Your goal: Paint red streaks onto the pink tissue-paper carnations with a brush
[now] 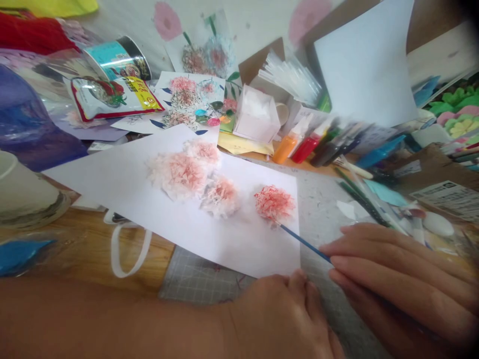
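Observation:
My right hand [396,269] pinches a thin blue paintbrush [305,243]. Its tip touches the lower edge of a red-tinted ruffled flower [275,203] on a white paper sheet [254,244]. Three paler pink-and-white ruffled flowers, one of them large [183,174], are on the same sheet to the left. At the sheet's lower right corner lies my left hand [284,314], its fingers curled in and partly hidden. Whether it grips the paper or anything else I cannot make out. My left forearm crosses the bottom of the view.
Paint bottles, including an orange one [286,147] and a red one [306,144], stand behind the sheet. A paper cup [26,192] is at left. Behind are a food packet [116,97], a teal can [116,57] and finished flower pictures [190,99]. A grey cutting mat [202,274] lies underneath.

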Demonstrator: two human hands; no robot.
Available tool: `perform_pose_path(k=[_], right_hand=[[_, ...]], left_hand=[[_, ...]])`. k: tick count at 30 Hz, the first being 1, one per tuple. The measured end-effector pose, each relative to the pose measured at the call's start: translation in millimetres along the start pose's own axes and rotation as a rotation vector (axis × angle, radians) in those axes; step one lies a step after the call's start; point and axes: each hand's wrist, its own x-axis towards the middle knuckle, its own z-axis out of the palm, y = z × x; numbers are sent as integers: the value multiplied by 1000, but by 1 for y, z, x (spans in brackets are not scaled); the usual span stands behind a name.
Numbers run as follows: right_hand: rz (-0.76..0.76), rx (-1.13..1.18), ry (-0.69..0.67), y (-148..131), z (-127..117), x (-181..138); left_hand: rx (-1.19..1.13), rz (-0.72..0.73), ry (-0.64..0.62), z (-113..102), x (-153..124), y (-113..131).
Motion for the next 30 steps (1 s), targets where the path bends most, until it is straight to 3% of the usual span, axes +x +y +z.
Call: perform_pose_path(k=[6,13,19,25,30], right_hand=[[120,-12,-5,-1,1,-5],[-26,-31,12,1,0,5],[122,-9,15,-4,1,1],[-51,-50,14,3,2,8],[80,-3,-19,-1,0,1]], left_hand=[[-23,-8,30,2,1,0],[-26,-2,-18,-2,1,-1],[-37,-16,-7,1,0,1],[-36,-17,2,1,0,0],[-24,-23,16,5,0,3]])
